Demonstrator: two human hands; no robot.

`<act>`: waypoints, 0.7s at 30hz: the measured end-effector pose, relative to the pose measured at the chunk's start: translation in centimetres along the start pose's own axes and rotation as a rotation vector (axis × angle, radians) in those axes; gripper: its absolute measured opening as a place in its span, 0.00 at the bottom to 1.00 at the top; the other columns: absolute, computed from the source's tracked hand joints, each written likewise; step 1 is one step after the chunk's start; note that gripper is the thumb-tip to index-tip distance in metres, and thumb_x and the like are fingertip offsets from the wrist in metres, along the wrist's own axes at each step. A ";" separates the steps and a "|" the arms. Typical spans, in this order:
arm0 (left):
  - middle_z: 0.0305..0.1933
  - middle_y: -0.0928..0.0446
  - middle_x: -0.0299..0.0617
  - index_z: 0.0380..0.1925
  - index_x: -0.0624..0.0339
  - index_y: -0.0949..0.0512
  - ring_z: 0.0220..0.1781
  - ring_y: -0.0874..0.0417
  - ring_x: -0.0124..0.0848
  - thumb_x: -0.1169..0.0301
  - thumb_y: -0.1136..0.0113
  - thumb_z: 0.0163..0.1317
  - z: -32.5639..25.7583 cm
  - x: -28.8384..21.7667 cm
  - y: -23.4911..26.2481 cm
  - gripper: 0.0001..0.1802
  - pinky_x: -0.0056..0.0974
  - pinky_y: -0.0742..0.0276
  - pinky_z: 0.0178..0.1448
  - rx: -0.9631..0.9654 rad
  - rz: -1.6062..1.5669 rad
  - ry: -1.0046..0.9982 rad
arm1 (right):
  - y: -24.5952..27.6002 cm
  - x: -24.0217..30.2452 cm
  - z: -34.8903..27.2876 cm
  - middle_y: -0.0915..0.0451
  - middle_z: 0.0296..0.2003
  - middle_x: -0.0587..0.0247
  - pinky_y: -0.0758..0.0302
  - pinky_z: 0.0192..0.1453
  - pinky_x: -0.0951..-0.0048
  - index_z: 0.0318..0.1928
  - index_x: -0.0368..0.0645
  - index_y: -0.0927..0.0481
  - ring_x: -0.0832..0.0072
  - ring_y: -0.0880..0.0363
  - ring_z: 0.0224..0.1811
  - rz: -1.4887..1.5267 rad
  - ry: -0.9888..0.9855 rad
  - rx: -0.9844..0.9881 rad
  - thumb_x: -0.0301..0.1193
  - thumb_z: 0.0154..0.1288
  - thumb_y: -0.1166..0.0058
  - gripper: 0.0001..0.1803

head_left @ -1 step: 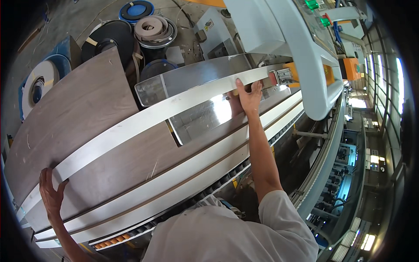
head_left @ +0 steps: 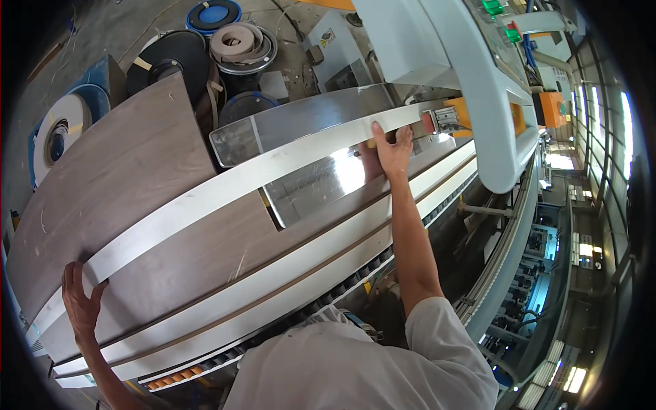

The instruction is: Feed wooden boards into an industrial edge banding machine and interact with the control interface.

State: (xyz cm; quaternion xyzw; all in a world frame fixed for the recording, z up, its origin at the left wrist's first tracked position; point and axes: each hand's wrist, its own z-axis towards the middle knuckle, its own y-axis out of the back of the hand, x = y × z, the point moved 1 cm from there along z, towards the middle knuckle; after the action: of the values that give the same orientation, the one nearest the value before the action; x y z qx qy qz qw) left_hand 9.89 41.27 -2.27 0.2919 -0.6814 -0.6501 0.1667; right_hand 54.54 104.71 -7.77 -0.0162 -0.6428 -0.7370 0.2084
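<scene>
A long, narrow white strip of board [head_left: 191, 203] runs from the lower left up to the machine at the upper right. At its left end is my left hand [head_left: 83, 307], fingers bent over the strip and thumb along the near side. My right hand [head_left: 393, 156] presses against the strip farther right. Its thumb lies on the strip and its fingers are spread near the near edge. Under the strip are a brownish worktable [head_left: 184, 263] and a shiny metal plate [head_left: 311, 191]. The strip's right end sits next to a metal fitting [head_left: 447, 119].
A large pale grey machine housing [head_left: 488, 123] overhangs the right side. White rails [head_left: 328, 254] and a row of rollers [head_left: 178, 378] line the near edge. Beyond the table stand rolls of edge banding [head_left: 236, 42], a black roll [head_left: 195, 48] and a white roll [head_left: 75, 113].
</scene>
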 end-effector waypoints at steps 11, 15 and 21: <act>0.57 0.25 0.59 0.56 0.69 0.26 0.58 0.24 0.59 0.59 0.23 0.51 3.6 -8.9 -0.9 0.37 0.55 0.26 0.61 -0.056 -0.031 -0.050 | -0.4 -5.9 6.7 0.35 0.67 0.24 0.46 0.79 0.53 0.67 0.19 0.35 0.39 0.40 0.74 -0.076 -0.007 -0.080 0.71 0.64 0.55 0.59; 0.55 0.25 0.58 0.55 0.69 0.26 0.56 0.23 0.57 0.59 0.22 0.50 4.8 -11.8 -1.4 0.37 0.55 0.26 0.60 -0.077 -0.040 -0.062 | 0.0 -6.4 7.2 0.33 0.65 0.24 0.45 0.77 0.52 0.65 0.21 0.32 0.38 0.38 0.72 -0.066 -0.040 0.030 0.71 0.65 0.57 0.57; 0.55 0.24 0.56 0.54 0.68 0.25 0.55 0.23 0.55 0.60 0.20 0.46 6.4 -15.8 -2.3 0.38 0.54 0.27 0.60 -0.126 -0.063 -0.060 | -0.7 -6.4 6.4 0.43 0.73 0.27 0.56 0.82 0.53 0.72 0.23 0.42 0.41 0.51 0.79 -0.092 0.007 -0.043 0.72 0.65 0.58 0.61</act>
State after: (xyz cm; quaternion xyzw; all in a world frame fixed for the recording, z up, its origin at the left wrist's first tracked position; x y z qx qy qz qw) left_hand 18.68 56.10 -2.73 0.2825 -0.6343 -0.7052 0.1435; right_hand 58.59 112.75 -9.21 0.0113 -0.6261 -0.7595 0.1761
